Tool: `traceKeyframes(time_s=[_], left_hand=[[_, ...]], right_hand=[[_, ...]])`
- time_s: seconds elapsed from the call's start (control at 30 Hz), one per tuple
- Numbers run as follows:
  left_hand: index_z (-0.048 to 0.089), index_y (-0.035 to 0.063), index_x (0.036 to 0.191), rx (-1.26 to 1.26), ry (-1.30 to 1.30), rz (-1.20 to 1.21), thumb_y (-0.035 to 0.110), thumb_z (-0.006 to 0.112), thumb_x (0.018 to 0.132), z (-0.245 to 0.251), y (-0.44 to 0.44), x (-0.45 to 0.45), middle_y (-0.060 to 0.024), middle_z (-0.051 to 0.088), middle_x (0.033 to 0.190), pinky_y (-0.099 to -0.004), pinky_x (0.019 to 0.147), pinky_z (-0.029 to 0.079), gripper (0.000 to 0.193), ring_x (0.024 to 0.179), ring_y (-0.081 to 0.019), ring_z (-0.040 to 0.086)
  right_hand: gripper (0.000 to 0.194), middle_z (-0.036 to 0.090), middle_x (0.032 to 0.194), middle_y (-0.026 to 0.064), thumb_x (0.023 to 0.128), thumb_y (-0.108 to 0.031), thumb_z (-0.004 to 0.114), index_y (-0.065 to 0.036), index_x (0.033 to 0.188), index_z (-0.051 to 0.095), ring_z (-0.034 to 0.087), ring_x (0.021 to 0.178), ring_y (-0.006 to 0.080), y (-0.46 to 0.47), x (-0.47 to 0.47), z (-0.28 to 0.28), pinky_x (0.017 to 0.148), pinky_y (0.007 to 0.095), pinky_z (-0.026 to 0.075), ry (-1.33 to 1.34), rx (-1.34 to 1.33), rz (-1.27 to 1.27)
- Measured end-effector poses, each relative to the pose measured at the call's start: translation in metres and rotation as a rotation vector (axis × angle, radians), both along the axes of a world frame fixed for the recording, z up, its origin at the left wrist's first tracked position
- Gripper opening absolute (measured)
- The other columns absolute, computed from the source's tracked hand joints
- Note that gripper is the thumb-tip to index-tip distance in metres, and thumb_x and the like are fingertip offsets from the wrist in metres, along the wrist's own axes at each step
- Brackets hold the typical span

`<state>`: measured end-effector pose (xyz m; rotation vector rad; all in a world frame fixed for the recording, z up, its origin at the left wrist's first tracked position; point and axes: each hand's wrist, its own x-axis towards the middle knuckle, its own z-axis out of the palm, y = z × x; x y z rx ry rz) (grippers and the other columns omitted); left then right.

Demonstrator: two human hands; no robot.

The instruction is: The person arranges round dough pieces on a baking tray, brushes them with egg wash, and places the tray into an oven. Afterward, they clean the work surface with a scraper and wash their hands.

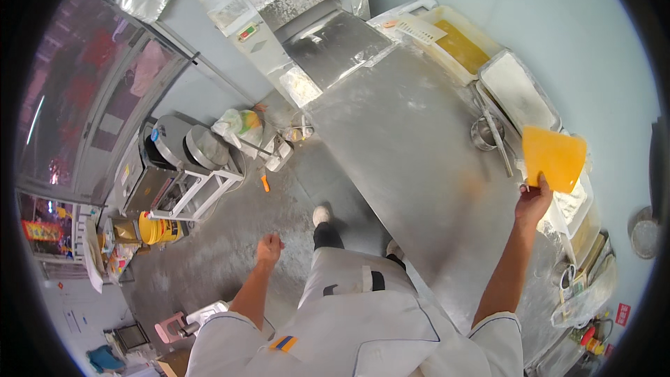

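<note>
An orange flexible plastic dough scraper (554,158) is held by its lower edge in my right hand (534,201), raised over the far right side of the steel worktable (419,167). Behind and below the scraper sits a clear tub of white flour (570,204), with flour spilled around it. My left hand (270,249) is a loose fist over the floor, left of the table, and no object shows in it. Left of the scraper stand a small metal pot (487,133) and a long metal bar or rod (494,131) lying across it.
A flour-dusted dough sheeter (293,5) adjoins the table's far end. Along the wall are a tub of yellow liquid (460,47) and a metal tray with a white surface (518,89). Floor items include a yellow bucket (157,228), an orange-handled tool (265,183) and a pink stool (170,327).
</note>
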<state>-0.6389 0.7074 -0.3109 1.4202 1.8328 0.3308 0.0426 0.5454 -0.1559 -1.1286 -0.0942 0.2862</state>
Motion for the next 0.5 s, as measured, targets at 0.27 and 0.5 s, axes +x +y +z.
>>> traceKeyframes(time_s=[0.27,0.5], left_hand=[[0.063,-0.0030,0.099,0.000,0.012,-0.223,0.024,0.059,0.093,-0.103,0.177,-0.066,-0.0069,0.062,0.071,-0.0303,0.057,0.044,0.027,0.057,-0.0166,0.055],[0.061,0.0017,0.092,-0.245,-0.212,0.107,0.012,0.060,0.086,-0.124,0.253,-0.205,-0.0013,0.056,0.068,-0.0296,0.052,0.042,0.012,0.060,-0.0128,0.054]], right_hand=[[0.042,0.063,0.102,0.0047,0.092,-0.030,0.063,-0.006,0.126,0.054,0.062,0.086,0.0147,0.198,-0.201,-0.038,0.055,0.0304,0.049,0.104,-0.405,0.408],[0.027,0.066,0.090,0.0070,0.085,-0.021,0.067,-0.005,0.107,0.062,0.062,0.064,0.0153,0.400,-0.301,-0.131,0.043,0.0330,0.044,0.089,-0.676,0.528]])
